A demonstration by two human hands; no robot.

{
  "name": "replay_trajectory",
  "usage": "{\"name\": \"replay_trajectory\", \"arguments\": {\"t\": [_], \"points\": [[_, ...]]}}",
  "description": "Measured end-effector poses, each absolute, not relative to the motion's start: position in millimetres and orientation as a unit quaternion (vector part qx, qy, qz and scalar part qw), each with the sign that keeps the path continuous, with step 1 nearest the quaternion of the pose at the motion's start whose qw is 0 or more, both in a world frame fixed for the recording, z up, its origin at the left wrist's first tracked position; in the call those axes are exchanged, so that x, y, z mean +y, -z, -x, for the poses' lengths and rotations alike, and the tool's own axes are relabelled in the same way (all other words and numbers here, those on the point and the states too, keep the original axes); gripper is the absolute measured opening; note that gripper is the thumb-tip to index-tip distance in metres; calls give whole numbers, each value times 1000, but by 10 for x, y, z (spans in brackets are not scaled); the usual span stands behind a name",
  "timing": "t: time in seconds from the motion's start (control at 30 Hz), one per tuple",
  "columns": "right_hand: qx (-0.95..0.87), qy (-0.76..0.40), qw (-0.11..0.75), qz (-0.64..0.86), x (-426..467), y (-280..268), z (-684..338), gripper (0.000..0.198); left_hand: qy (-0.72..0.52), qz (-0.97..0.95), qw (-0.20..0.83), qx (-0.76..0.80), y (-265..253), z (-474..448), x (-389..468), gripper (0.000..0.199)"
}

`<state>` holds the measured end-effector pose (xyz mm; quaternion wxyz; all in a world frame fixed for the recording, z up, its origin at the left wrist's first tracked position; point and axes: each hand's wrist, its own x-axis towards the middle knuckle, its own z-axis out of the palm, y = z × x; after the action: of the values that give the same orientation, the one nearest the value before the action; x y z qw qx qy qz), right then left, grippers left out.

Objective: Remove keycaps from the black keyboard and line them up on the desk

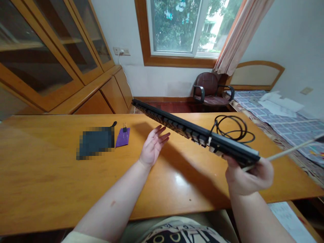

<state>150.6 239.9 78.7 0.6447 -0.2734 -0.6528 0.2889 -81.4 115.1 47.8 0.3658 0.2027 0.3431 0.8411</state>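
A black keyboard (174, 123) is lifted above the desk, tilted with its keys facing down and toward me. My right hand (249, 177) grips its right end. The same hand also holds a thin pale stick (288, 151), which points right and has a dark end at the picture's edge. Just under the keyboard's left half is my left hand (153, 146), palm up with fingers spread; it holds nothing and seems apart from the keys. A black cable (234, 136) lies coiled behind the keyboard's right half.
On the wooden desk (101, 189), left of my hands, are a blurred dark item (96, 143) and a purple cloth (123, 138) with a black binder clip (124, 129). Beyond stand a brown armchair (207, 87), a bed (280, 114) at right and a glass-door cabinet (73, 77) at left.
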Motion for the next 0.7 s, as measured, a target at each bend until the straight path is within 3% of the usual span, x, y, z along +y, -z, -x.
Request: {"name": "replay_trajectory", "arguments": {"t": [0.1,0.23,0.37,0.5,0.7], "points": [[-568,-221,753,247,2573,-890,-1452,38,-874,-131,206,420,-399,1050,1160,27],[-519,-268,783,214,2876,-870,-1519,38,-869,52,29,492,-247,1489,1074,21],[-484,-347,768,235,3127,-750,-1614,34,-849,134,63,507,-225,1758,969,23],[-477,-443,716,253,3154,-673,-1541,26,-874,22,145,463,-278,1790,953,30],[-490,-531,615,317,3158,-561,-1453,35,-902,-30,231,363,-280,1822,1000,32]]}}
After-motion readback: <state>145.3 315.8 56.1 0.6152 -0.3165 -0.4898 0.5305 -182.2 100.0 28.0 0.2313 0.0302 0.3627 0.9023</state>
